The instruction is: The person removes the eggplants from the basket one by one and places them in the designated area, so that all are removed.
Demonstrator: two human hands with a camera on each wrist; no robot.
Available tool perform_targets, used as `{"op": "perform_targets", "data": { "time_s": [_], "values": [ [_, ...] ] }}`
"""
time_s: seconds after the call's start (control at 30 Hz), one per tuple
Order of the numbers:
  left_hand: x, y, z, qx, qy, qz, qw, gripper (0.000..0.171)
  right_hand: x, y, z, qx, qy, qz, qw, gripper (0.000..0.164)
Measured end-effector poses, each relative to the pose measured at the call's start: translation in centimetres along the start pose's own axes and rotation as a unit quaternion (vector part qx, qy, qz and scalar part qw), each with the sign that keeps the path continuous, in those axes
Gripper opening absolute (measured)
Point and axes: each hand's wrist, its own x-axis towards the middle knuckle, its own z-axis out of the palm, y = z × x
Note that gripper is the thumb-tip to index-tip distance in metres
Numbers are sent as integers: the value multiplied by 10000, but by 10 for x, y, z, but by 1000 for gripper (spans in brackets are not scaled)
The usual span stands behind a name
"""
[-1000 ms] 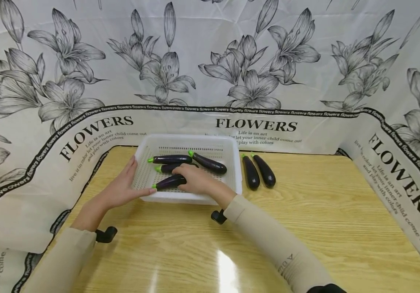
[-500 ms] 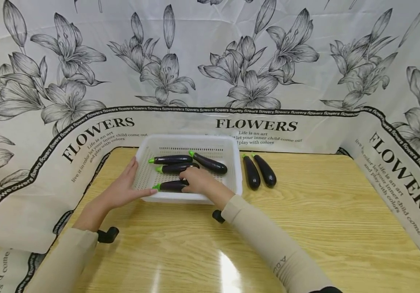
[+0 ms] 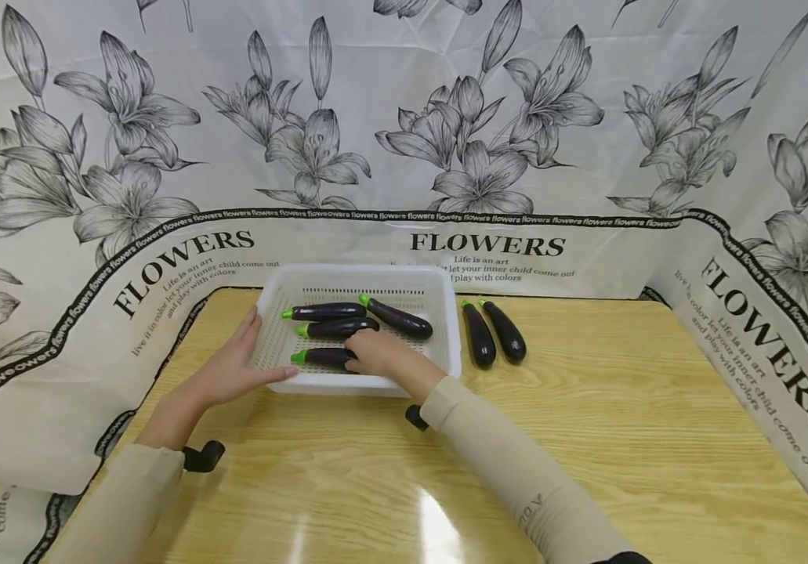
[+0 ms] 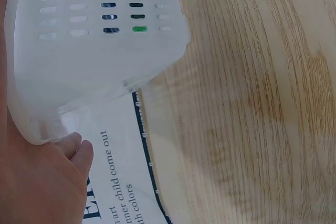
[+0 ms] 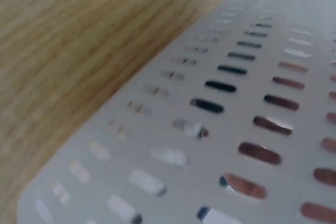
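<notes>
In the head view a white perforated plastic basket (image 3: 456, 337) stands on the table with several dark purple eggplants in it. My left hand (image 3: 230, 368) holds its left end, thumb at the front corner and fingers along the side; the left wrist view shows fingertips at the basket's edge. Inside, my right hand (image 3: 385, 354) grips the thick end of the front eggplant (image 3: 326, 357), whose green stem points left. Behind it lie a middle eggplant (image 3: 336, 327), a back eggplant (image 3: 326, 312) and a slanted eggplant (image 3: 400, 319). The right wrist view shows the slotted basket wall (image 5: 173, 103), hiding the right fingers.
To the right of the basket, two more eggplants, a left one (image 3: 480, 337) and a right one (image 3: 505, 333), lie side by side on the wooden table (image 3: 622, 407). A white flower-printed cloth (image 3: 333, 235) hangs behind the table and along its sides.
The front eggplant has gone from tilted to lying level along the basket's front wall, with my right hand still on it. My left hand has stayed at the basket's left end.
</notes>
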Motion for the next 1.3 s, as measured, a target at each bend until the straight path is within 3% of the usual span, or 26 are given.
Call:
{"op": "perform_targets", "data": {
  "time_s": [0.47, 0.77, 1.0, 1.3],
  "values": [
    [0, -1, 1, 46, -38, -30, 10000, 129, 1, -4, 0, -78, -280, 392, 9988, 31],
    [0, 0, 0, 12, -79, -53, 10000, 129, 1, -2, -1, -48, -308, 307, 9990, 26],
    [1, 0, -1, 1, -28, -68, 10000, 130, -9, 2, -10, 40, 215, -31, 9998, 30],
    [0, 0, -2, 50, -89, -1, 9999, 130, -42, 14, -42, 643, 679, -264, 9953, 44]
  ]
}}
